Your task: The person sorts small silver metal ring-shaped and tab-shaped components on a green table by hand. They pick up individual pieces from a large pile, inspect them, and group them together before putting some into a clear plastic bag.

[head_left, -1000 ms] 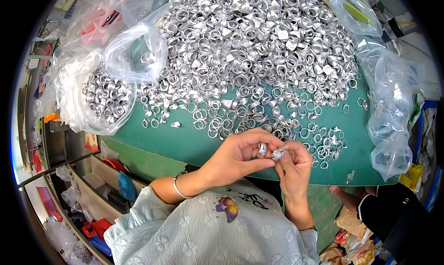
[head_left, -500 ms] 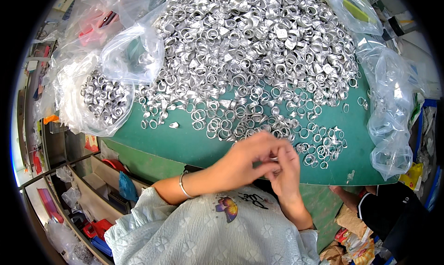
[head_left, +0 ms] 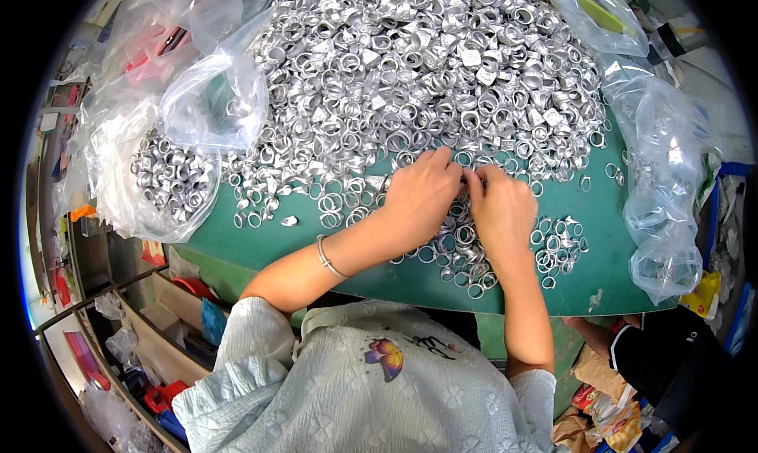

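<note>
A large heap of silver metal rings [head_left: 426, 66] covers the far part of a green tabletop [head_left: 260, 251]. At the heap's near edge my left hand [head_left: 422, 200], with a bracelet [head_left: 328, 257] on the wrist, reaches among the rings with its fingers curled down. Close beside it my right hand [head_left: 507, 216] is closed too, thumb and index finger pinched near the left fingertips. Whatever the fingers hold is hidden or too small to make out. Loose rings [head_left: 466, 255] lie between and below my hands, and a smaller group of rings [head_left: 559, 244] sits right of my right wrist.
At the left, a clear plastic bag [head_left: 103, 184] holds more rings [head_left: 175, 176]. Crumpled clear bags [head_left: 663, 192] line the table's right edge. A co-worker's arm in a black sleeve [head_left: 632, 354] shows at lower right. Open drawers [head_left: 170, 327] stand at lower left.
Both hands have moved away from my body, from the table's near edge to the heap. Loose rings now show where the hands were.
</note>
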`<act>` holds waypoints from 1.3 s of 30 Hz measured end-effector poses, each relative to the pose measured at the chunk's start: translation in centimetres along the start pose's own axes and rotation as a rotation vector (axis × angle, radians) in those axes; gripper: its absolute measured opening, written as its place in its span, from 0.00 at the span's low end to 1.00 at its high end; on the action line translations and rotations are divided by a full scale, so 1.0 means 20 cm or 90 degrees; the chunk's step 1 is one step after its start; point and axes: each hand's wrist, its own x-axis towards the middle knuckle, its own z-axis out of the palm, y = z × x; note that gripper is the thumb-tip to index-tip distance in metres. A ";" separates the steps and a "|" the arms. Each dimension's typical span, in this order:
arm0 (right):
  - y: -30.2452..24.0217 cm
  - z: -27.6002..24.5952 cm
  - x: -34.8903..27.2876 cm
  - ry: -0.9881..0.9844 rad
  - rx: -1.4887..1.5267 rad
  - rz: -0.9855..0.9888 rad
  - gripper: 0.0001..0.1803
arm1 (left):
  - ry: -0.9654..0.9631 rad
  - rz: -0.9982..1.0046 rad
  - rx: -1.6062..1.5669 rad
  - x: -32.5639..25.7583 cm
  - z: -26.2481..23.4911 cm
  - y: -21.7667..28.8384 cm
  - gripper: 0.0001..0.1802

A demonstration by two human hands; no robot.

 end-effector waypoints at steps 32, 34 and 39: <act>0.02 -0.15 -0.33 -0.197 1.112 0.378 0.11 | -0.126 -0.227 -0.636 -0.21 -0.22 0.18 0.18; 0.06 -0.17 -0.27 -0.136 1.234 0.463 0.11 | -0.053 -0.205 -0.464 -0.20 -0.19 0.13 0.20; 0.18 -0.12 -0.12 -0.059 0.826 0.245 0.08 | 0.029 -0.095 -0.172 -0.10 -0.12 -0.01 0.13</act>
